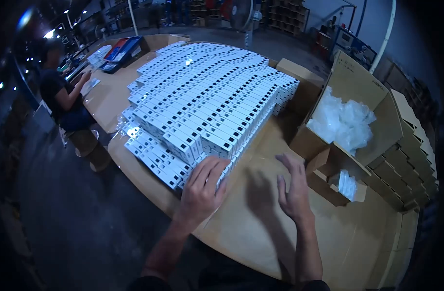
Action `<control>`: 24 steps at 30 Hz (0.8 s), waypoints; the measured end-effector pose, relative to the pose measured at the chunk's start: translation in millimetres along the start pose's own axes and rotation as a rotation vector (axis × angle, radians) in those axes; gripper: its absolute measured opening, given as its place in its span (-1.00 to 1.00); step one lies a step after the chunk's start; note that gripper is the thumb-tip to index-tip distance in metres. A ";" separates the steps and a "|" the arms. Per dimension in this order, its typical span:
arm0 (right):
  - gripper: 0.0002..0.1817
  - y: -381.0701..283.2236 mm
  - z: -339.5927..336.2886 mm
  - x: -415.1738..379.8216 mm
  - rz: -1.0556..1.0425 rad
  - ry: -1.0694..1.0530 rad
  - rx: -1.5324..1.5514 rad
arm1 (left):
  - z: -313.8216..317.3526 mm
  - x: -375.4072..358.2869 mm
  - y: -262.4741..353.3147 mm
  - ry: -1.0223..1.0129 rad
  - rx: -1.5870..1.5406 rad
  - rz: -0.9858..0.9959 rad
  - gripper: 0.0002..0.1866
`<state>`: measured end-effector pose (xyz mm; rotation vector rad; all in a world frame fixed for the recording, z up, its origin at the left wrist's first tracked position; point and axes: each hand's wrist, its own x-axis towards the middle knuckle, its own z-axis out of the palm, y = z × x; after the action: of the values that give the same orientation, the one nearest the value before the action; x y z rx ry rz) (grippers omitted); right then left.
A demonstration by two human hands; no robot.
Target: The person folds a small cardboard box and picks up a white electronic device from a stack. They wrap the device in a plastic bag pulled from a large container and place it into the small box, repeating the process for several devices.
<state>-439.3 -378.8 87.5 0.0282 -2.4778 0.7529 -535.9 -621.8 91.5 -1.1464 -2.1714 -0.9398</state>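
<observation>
Many slim white boxes [197, 92] with small black squares on their ends lie stacked in rows on a cardboard-covered table [241, 218]. My left hand [202, 186] is at the near corner of the stack, its fingers bent over the end of the lower boxes; whether it grips one is hidden. To the right, my right hand [294, 190] is held above the table, fingers apart and nothing in them, casting a shadow. A small open carton [324, 186] holding clear plastic packets [347, 185] is just right of that hand.
A large open carton [377, 104] with crumpled clear plastic bags [341, 121] stands at the right, beside stacked flat cardboard [406, 160]. At the far left a person [62, 92] sits by the table near a blue and red tray [120, 53]. A fan [241, 12] stands behind.
</observation>
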 end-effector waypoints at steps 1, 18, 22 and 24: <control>-0.32 -8.7 14.0 11.0 -0.039 -0.018 0.024 | -2.5 5.8 -10.4 -0.007 0.029 0.008 -0.45; -0.18 -35.6 70.1 64.9 -0.165 -0.133 -0.085 | 7.8 8.0 -54.4 -0.052 0.213 0.127 -0.55; -0.19 -39.5 59.6 54.0 -0.178 -0.031 0.010 | -11.8 -4.6 -36.0 -0.089 0.274 0.105 -0.59; -0.28 -47.5 35.5 38.2 -0.074 0.001 0.117 | -18.4 -8.9 -24.1 -0.001 0.305 0.132 -0.61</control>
<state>-481.3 -432.3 106.5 0.1610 -2.4146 0.8650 -549.7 -650.1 88.8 -1.1215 -2.1193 -0.5294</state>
